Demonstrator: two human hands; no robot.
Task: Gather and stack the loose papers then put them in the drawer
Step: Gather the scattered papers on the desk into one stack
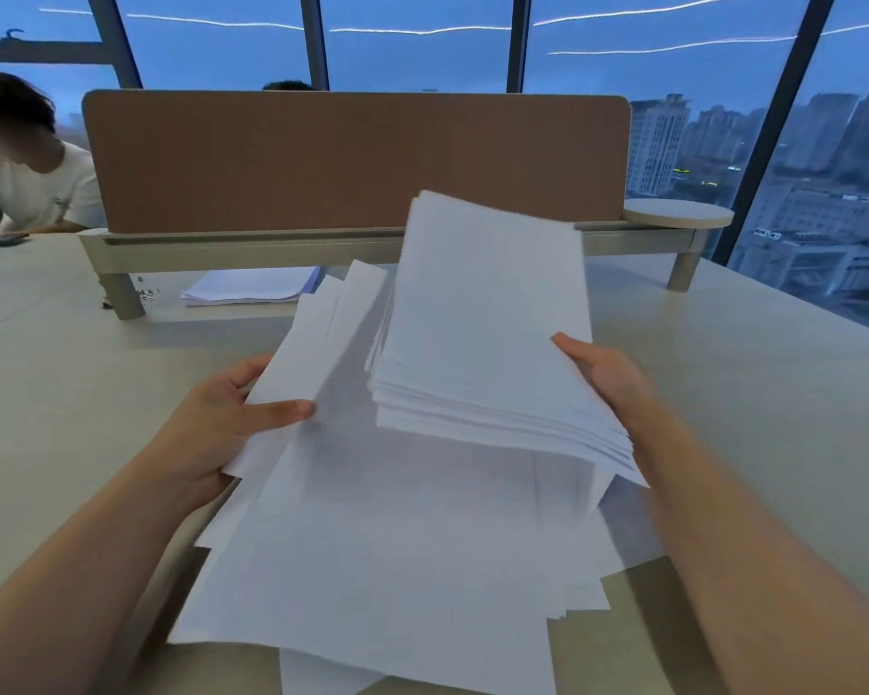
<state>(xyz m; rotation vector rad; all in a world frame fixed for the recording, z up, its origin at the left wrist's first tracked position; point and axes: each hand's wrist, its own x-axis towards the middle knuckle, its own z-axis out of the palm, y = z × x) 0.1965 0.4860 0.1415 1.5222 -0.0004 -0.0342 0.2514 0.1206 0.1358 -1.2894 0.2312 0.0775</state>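
The loose sheets of plain white paper carry no visible print and take on a faint bluish-grey tint where shadow falls. The thick stack of white paper sheets is the same unmarked white. A smaller pile of white paper shows a thin blue edge. The smooth desk top is pale beige. The flat fabric divider panel is plain reddish brown, on a beige-grey base. The window glass looks deep blue, crossed by pale streaks.
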